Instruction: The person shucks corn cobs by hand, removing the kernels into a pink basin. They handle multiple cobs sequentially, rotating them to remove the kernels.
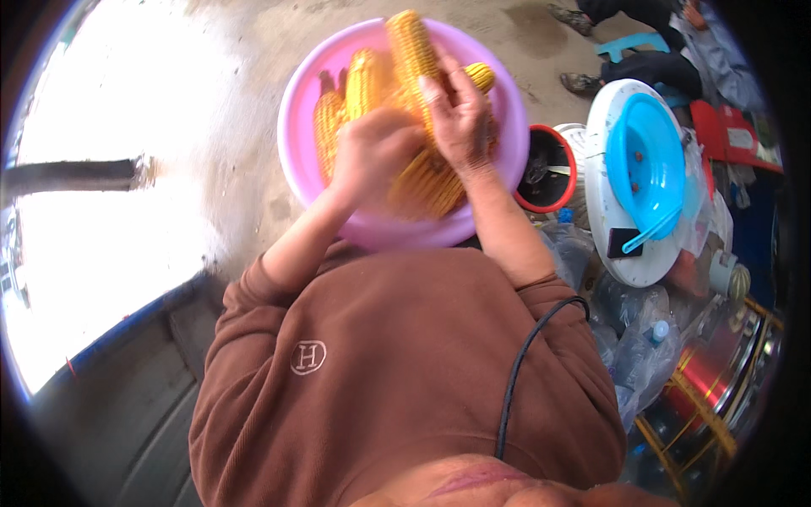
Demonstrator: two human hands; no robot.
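Note:
A pink plastic basin (294,158) holds several yellow corn cobs, with a loose orange-yellow mass among them that may be kernels. My right hand (459,114) is wrapped around one corn cob (408,38), which tilts up past the basin's far rim. Blurred by motion, my left hand (380,149) is curled over the middle of the basin, close to the lower part of that cob. Whether its fingers grip anything is hidden. At the left lie a corn cob with a dark stalk end (326,120) and a brighter cob (362,82). More cobs (431,184) lie below my hands.
Right of the basin stands a red-rimmed black bucket (546,168). A white round stool (595,184) bears a blue bowl (652,158) and a phone (624,244). Bagged plastic bottles (640,342) lie nearer me. A seated person's legs (652,73) show at upper right.

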